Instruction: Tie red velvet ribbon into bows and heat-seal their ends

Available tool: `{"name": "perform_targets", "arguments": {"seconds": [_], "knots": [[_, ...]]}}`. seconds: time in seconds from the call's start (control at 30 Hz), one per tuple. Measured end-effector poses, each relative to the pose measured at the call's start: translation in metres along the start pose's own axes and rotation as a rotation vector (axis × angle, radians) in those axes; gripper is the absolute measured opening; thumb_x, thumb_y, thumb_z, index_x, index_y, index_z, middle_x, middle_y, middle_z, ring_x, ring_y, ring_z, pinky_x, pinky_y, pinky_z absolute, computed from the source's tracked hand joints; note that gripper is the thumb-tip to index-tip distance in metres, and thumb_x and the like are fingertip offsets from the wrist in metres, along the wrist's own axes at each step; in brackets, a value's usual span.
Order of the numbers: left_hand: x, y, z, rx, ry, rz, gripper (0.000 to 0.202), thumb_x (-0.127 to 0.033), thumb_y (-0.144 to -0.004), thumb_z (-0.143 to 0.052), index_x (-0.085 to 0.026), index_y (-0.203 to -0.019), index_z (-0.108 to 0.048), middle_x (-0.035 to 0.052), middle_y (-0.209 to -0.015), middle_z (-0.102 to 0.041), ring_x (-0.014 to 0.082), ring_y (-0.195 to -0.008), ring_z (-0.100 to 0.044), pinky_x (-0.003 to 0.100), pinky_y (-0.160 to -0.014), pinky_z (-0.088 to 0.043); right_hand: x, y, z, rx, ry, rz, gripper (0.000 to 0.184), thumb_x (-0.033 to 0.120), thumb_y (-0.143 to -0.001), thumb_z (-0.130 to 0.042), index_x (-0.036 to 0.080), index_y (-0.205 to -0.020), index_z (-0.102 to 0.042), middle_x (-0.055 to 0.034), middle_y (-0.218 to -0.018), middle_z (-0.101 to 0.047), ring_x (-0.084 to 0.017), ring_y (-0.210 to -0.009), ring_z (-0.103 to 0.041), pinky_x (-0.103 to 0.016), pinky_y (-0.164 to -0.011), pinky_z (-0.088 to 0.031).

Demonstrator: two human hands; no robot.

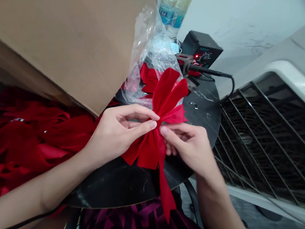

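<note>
Pinching the red ribbon bow (148, 148) at its gathered centre — left hand (116, 133) and right hand (188, 149) both tight, just above the black tabletop (116, 184).

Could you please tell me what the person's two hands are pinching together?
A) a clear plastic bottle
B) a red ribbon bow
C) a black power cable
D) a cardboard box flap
B: the left hand and right hand meet at the gathered centre of the red ribbon bow, with its loops fanning out around them.
</note>
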State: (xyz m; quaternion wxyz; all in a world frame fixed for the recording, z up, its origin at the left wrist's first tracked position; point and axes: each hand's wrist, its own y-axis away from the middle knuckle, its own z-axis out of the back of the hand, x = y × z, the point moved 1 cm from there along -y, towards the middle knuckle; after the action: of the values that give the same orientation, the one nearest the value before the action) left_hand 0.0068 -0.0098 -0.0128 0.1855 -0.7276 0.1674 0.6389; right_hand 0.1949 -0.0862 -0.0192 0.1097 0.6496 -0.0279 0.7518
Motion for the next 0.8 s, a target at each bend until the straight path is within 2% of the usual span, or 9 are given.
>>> {"name": "perform_targets", "arguments": {"seconds": [0.07,0.13,0.17,0.23,0.37,0.47,0.63,0.73,0.8], "knots": [[-0.002,-0.001,0.0,-0.003,0.032,0.036,0.008,-0.022,-0.087,-0.084,-0.02,-0.095,-0.084,0.0016,-0.092,-0.084,0.0153,-0.087,-0.079,0.021,-0.084,-0.065,-0.002,-0.011,0.029,-0.024,0.047,-0.067,0.038,0.051,-0.083,-0.084,0.015,-0.073,-0.078,-0.0002,-0.047,-0.061,-0.008,-0.031,-0.047,-0.018,-0.03,-0.031],[-0.004,-0.002,0.0,0.01,0.07,0.057,0.009,-0.023,-0.087,-0.084,-0.019,-0.095,-0.084,0.0028,-0.09,-0.084,0.0174,-0.086,-0.081,0.023,-0.085,-0.066,-0.004,-0.038,0.065,-0.187,0.014,-0.027,0.045,0.055,-0.084,-0.082,0.014,-0.067,-0.075,0.001,-0.043,-0.055,-0.005,-0.028,-0.039,-0.017,-0.027,-0.025],[-0.005,-0.002,-0.001,0.012,0.08,0.065,0.01,-0.023,-0.086,-0.084,-0.019,-0.095,-0.084,0.003,-0.089,-0.085,0.0178,-0.086,-0.082,0.024,-0.085,-0.066,-0.006,-0.057,0.082,-0.266,-0.048,0.002,0.037,0.05,-0.083,-0.085,0.014,-0.077,-0.077,0.001,-0.048,-0.059,-0.005,-0.032,-0.044,-0.016,-0.031,-0.031],[-0.006,-0.003,0.0,0.003,0.076,0.096,0.01,-0.022,-0.085,-0.085,-0.019,-0.095,-0.085,0.0026,-0.09,-0.085,0.0179,-0.086,-0.082,0.024,-0.086,-0.066,-0.011,-0.1,0.106,-0.304,-0.154,-0.006,0.03,0.039,-0.078,-0.09,0.014,-0.089,-0.077,-0.0029,-0.065,-0.07,-0.008,-0.047,-0.059,-0.015,-0.04,-0.045],[-0.004,-0.006,0.002,-0.027,0.016,0.177,0.016,-0.023,-0.085,-0.085,-0.019,-0.101,-0.084,0.0028,-0.094,-0.086,0.0198,-0.091,-0.083,0.027,-0.091,-0.065,-0.02,-0.175,0.116,-0.352,-0.201,0.036,0.017,0.027,-0.084,-0.084,0.019,-0.093,-0.072,0.0,-0.079,-0.074,-0.007,-0.061,-0.066,-0.015,-0.057,-0.055],[0.0,-0.008,0.006,-0.028,-0.024,0.187,0.018,-0.024,-0.086,-0.083,-0.019,-0.103,-0.083,0.004,-0.097,-0.086,0.0214,-0.094,-0.082,0.028,-0.092,-0.065,-0.026,-0.202,0.108,-0.383,-0.177,0.12,0.02,0.021,-0.085,-0.08,0.021,-0.103,-0.073,0.0035,-0.075,-0.071,-0.007,-0.061,-0.065,-0.017,-0.057,-0.055],[0.003,-0.009,0.008,-0.034,-0.031,0.175,0.016,-0.023,-0.085,-0.082,-0.018,-0.1,-0.08,0.0051,-0.092,-0.085,0.0241,-0.092,-0.082,0.032,-0.088,-0.066,-0.024,-0.199,0.114,-0.499,-0.018,0.328,0.014,0.026,-0.085,-0.079,0.018,-0.096,-0.077,0.0025,-0.068,-0.07,-0.007,-0.054,-0.063,-0.019,-0.051,-0.048],[0.004,-0.01,0.006,-0.053,-0.092,0.192,0.017,-0.022,-0.082,-0.082,-0.019,-0.099,-0.081,0.0046,-0.088,-0.084,0.0239,-0.086,-0.082,0.032,-0.08,-0.067,-0.009,-0.169,0.128,-0.599,0.096,0.458,0.015,0.034,-0.086,-0.077,0.019,-0.087,-0.075,0.0001,-0.062,-0.068,-0.009,-0.05,-0.063,-0.024,-0.047,-0.043],[0.004,-0.011,0.006,-0.068,-0.152,0.205,0.018,-0.021,-0.08,-0.082,-0.019,-0.098,-0.082,0.0049,-0.089,-0.084,0.024,-0.085,-0.082,0.031,-0.075,-0.067,0.002,-0.139,0.136,-0.687,0.128,0.573,0.013,0.036,-0.091,-0.074,0.024,-0.091,-0.07,0.0004,-0.065,-0.067,-0.011,-0.053,-0.065,-0.026,-0.047,-0.044]]}}
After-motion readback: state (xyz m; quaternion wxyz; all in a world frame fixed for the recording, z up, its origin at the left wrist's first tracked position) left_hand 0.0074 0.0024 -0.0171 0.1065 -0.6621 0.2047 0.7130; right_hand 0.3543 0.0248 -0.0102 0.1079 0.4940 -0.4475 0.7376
